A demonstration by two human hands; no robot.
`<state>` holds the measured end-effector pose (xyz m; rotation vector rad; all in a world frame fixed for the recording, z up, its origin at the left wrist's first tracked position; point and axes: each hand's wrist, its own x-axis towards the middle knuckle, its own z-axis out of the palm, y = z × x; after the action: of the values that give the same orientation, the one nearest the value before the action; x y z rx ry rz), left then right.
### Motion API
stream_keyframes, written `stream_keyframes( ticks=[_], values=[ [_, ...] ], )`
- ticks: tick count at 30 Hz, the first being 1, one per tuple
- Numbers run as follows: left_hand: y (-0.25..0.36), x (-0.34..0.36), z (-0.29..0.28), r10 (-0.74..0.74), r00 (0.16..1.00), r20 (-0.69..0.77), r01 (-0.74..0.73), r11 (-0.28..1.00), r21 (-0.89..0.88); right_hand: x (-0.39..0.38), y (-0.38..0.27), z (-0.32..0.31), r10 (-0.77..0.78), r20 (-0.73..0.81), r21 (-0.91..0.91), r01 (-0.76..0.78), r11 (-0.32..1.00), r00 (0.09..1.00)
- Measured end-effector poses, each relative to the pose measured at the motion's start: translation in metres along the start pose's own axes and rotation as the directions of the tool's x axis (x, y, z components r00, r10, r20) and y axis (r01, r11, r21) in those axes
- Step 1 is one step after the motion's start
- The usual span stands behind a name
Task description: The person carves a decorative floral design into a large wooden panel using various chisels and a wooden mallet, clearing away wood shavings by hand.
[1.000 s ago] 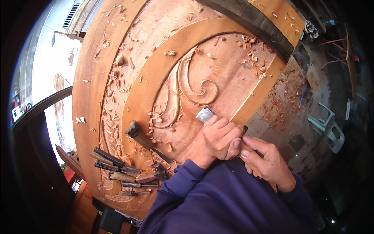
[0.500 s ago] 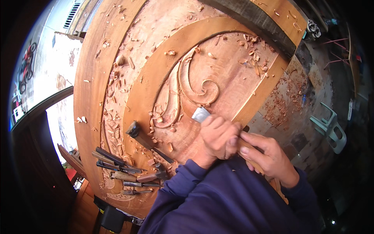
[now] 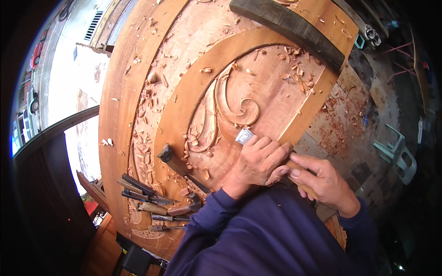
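A wood chisel (image 3: 243, 136) with a broad metal blade points away from me, its edge at the foot of a carved scroll (image 3: 246, 110) on a large wooden panel (image 3: 281, 124). My left hand (image 3: 263, 161) is closed around the blade and rests low over the panel. Farther back, my right hand (image 3: 324, 184) wraps the chisel's wooden handle (image 3: 305, 183). Part of the blade is hidden under my left fingers. Curled shavings lie around the carved leaf shapes.
Several carving tools (image 3: 142, 193) and a hammer (image 3: 191, 204) lie at the panel's lower left. Beside them rests a dark-headed tool (image 3: 165, 154). A dark curved wooden block (image 3: 290, 30) crosses the far end. A pale green plastic chair (image 3: 397, 154) stands on the littered floor at right.
The view has shifted, so the panel and its tools appear slightly farther right and lower. Both hands keep their hold on the chisel, whose blade stays near the scroll's foot.
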<state>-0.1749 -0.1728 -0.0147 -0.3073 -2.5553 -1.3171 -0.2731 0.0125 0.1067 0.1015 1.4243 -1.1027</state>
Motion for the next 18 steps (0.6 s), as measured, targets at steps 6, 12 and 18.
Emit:
stream_keyframes(
  ticks=[6,12,18],
  values=[
    [-0.001,-0.001,0.003,-0.032,0.993,-0.116,0.03,0.999,-0.016,0.004,-0.027,0.003,0.093,0.009,-0.031,-0.093,0.995,0.996],
    [-0.004,-0.004,0.004,-0.088,0.97,-0.225,0.096,0.995,0.026,0.024,-0.005,0.006,0.078,0.037,0.074,-0.08,0.994,0.996],
    [-0.002,-0.005,0.008,0.009,0.947,-0.32,0.019,0.996,0.085,0.016,0.019,0.004,-0.071,0.039,0.068,0.068,0.995,0.997]
  ],
)
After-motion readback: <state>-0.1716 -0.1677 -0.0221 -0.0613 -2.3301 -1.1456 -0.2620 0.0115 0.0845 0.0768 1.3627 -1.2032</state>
